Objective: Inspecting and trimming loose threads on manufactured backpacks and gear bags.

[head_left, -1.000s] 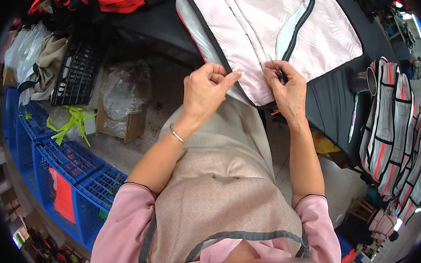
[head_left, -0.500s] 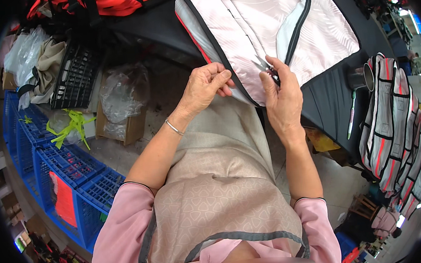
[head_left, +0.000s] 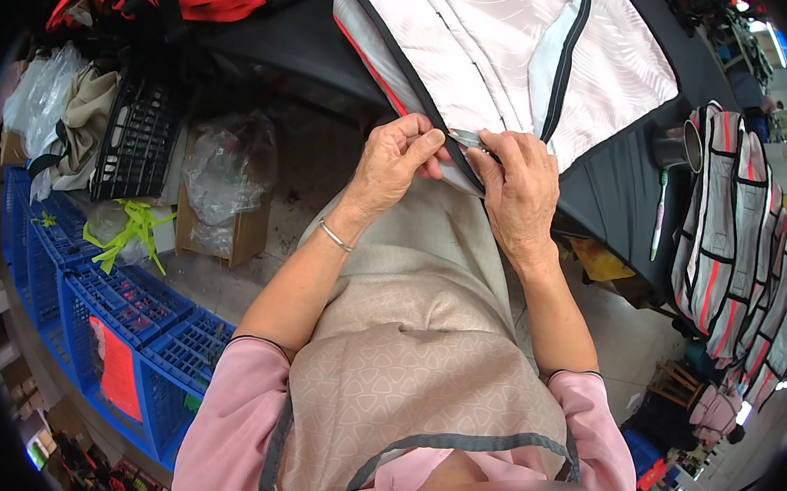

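Note:
A pale pink patterned fabric bag (head_left: 622, 56) with black edging lies in front of me, a red strip along its left side. My left hand (head_left: 397, 161) is closed in a pinch at the bag's near left edge; whatever lies between thumb and finger is too small to make out. Thread snips (head_left: 466, 138) are gripped in my right hand (head_left: 522, 186), their metal blades pointing left, close to the left fingertips at the black edging. The fingers hide most of the snips' handle.
Beneath the bag is a dark-covered table (head_left: 606, 221). A metal cup (head_left: 676, 145) and a toothbrush-like stick (head_left: 659, 218) sit at its right, beside stacked grey bag pieces (head_left: 729, 213). Blue plastic crates (head_left: 128, 300), a black basket (head_left: 131, 141) and a carton (head_left: 251, 228) stand left.
My right hand has moved left, bringing the snips' blades from over the bag to the left fingertips. The left hand has shifted slightly right, still pinching. The bag has slid slightly right.

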A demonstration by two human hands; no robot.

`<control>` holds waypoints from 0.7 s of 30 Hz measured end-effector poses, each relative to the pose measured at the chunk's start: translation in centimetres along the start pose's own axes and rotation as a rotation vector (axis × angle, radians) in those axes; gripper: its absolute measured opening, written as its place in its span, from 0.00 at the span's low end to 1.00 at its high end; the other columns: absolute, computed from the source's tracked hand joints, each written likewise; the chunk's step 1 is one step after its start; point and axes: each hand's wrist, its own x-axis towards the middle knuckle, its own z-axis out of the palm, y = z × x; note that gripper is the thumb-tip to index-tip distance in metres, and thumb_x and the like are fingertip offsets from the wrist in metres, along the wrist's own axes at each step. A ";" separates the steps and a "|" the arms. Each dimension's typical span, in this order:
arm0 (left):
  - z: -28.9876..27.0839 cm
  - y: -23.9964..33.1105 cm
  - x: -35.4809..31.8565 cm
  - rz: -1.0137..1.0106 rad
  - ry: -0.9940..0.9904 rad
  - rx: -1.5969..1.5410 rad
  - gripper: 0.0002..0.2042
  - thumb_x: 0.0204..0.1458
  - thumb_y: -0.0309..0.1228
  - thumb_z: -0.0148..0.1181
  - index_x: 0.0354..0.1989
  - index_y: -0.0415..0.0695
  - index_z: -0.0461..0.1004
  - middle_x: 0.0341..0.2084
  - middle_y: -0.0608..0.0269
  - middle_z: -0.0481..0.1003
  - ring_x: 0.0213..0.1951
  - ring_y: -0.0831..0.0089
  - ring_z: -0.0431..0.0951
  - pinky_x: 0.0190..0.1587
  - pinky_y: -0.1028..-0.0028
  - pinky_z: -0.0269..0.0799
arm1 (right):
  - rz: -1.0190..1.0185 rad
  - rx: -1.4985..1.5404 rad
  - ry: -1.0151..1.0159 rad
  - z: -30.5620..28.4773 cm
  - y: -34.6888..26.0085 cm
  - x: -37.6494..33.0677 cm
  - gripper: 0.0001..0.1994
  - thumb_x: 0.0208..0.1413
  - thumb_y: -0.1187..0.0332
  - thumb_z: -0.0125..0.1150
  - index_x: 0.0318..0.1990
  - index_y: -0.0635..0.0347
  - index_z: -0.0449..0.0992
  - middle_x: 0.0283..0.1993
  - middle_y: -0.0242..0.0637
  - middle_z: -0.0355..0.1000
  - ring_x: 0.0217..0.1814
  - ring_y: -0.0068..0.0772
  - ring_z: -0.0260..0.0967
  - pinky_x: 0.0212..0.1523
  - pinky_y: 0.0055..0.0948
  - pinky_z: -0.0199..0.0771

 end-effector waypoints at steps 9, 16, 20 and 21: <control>0.0 0.0 0.0 0.005 -0.001 0.009 0.11 0.61 0.36 0.56 0.30 0.42 0.72 0.25 0.66 0.77 0.23 0.85 0.74 0.30 0.83 0.72 | -0.019 -0.002 0.056 0.6 0.0 -0.1 0.13 0.48 0.65 0.69 0.42 0.51 0.76 0.36 0.29 0.70 0.37 0.33 0.68 0.37 0.33 0.62; -0.1 -0.2 0.1 -0.001 -0.011 -0.014 0.11 0.61 0.36 0.55 0.30 0.42 0.72 0.25 0.66 0.77 0.23 0.85 0.73 0.30 0.82 0.72 | -0.034 0.010 0.078 0.7 0.0 0.2 0.11 0.47 0.66 0.69 0.38 0.53 0.77 0.33 0.30 0.70 0.35 0.33 0.68 0.36 0.33 0.62; -0.2 -0.5 0.2 -0.010 -0.025 -0.007 0.11 0.61 0.36 0.55 0.31 0.42 0.72 0.25 0.66 0.77 0.24 0.84 0.73 0.30 0.82 0.72 | 0.204 0.397 -0.020 -0.6 0.4 0.6 0.05 0.52 0.70 0.67 0.34 0.59 0.79 0.29 0.32 0.72 0.28 0.29 0.67 0.30 0.30 0.66; -0.3 -0.6 0.1 -0.010 -0.024 -0.007 0.11 0.61 0.36 0.55 0.31 0.42 0.73 0.25 0.66 0.77 0.24 0.84 0.74 0.30 0.82 0.72 | 0.372 0.584 -0.071 -1.4 0.3 0.9 0.05 0.53 0.70 0.66 0.35 0.61 0.79 0.30 0.30 0.73 0.28 0.24 0.66 0.30 0.25 0.66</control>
